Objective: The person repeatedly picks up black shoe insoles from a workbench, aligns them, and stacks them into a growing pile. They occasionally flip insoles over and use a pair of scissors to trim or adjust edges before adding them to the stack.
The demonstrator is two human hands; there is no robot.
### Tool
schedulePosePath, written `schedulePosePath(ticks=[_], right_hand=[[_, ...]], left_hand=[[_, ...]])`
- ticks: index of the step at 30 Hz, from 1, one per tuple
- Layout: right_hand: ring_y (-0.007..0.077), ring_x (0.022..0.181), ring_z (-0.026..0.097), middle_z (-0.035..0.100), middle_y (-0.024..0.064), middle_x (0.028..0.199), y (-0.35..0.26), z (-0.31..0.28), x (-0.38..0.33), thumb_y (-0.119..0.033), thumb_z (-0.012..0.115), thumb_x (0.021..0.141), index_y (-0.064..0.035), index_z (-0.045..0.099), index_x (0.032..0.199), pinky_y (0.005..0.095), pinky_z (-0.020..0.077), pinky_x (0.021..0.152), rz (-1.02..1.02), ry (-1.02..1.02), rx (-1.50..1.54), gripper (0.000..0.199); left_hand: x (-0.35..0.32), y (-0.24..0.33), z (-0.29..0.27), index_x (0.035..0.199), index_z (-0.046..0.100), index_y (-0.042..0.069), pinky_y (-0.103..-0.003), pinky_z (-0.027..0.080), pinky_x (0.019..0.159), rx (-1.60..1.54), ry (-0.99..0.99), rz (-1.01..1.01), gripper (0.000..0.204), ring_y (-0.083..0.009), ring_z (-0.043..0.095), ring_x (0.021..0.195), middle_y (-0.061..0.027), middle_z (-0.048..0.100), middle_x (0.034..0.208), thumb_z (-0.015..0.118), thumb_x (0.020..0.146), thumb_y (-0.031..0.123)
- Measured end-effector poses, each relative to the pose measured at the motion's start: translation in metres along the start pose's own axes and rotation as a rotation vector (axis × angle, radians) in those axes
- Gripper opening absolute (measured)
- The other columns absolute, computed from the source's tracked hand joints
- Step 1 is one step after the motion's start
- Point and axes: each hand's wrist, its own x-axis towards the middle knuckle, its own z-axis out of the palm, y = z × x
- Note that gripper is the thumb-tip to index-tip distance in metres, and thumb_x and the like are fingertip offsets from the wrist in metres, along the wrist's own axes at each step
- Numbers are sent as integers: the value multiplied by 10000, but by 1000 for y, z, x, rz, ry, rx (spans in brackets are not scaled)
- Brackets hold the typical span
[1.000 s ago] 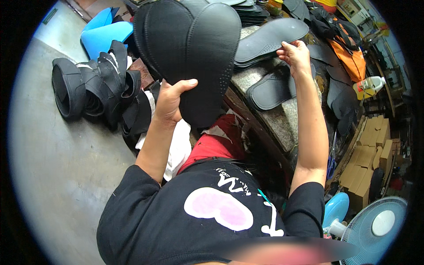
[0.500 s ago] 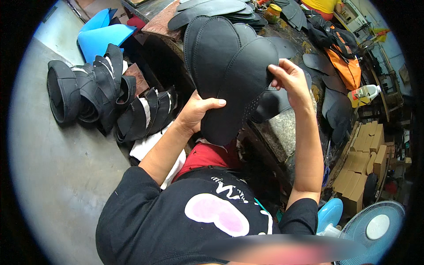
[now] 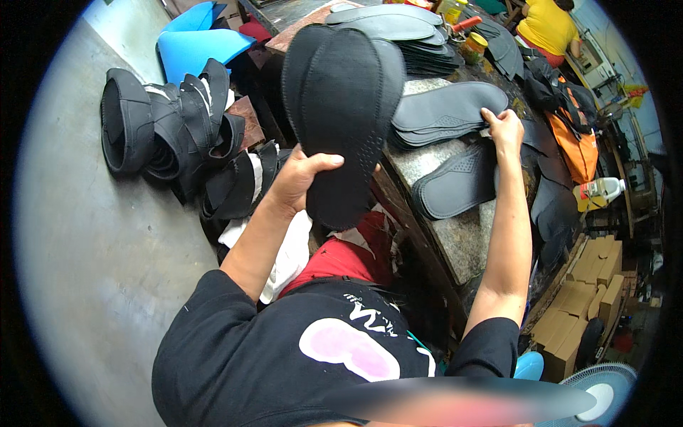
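Note:
My left hand (image 3: 302, 178) grips a fanned bunch of black insoles (image 3: 338, 107) at the narrow end, its thumb across the front one. They stand tilted up in front of me, stitched near the edges and dotted with small holes. To the right, my right hand (image 3: 505, 132) pinches the wide end of the top dark grey insole (image 3: 448, 103) on a small stack. Nearer me lies another insole pile (image 3: 452, 181), partly behind my right forearm. Both piles rest on a speckled stone slab (image 3: 466, 245).
Behind the slab, a taller stack of insoles (image 3: 388, 28) stands beside a red-handled tool (image 3: 466, 23) and a jar (image 3: 474, 48). Curved black padded pieces (image 3: 128, 124) sit at left by blue sheets (image 3: 203, 50). Cardboard boxes (image 3: 569, 302) and a fan (image 3: 605, 388) are at right. A person in yellow (image 3: 548, 28) is farther back.
My right hand has moved right, from the edge of the fanned insoles to the stack on the slab. The fan in my left hand is narrower. The view has shifted.

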Motion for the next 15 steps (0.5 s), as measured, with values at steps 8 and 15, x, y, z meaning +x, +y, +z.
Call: schedulePosePath(ticks=[8,15], right_hand=[[100,647,553,625,48,766,-58,-27,-53,-393,766,787,-25,628,888,250,472,582,-130,-218,616,406],[49,538,527,614,14,761,-99,-22,-110,-119,777,780,-3,531,1105,172,386,447,-136,-421,958,424]], left_hand=[[5,-11,23,1249,526,7,-366,541,866,129,-13,-57,540,-233,657,971,-130,643,1115,682,735,-38],[10,-21,35,1234,548,19,-342,539,849,95,-50,-154,486,-194,648,964,-104,647,1102,710,777,-4]])
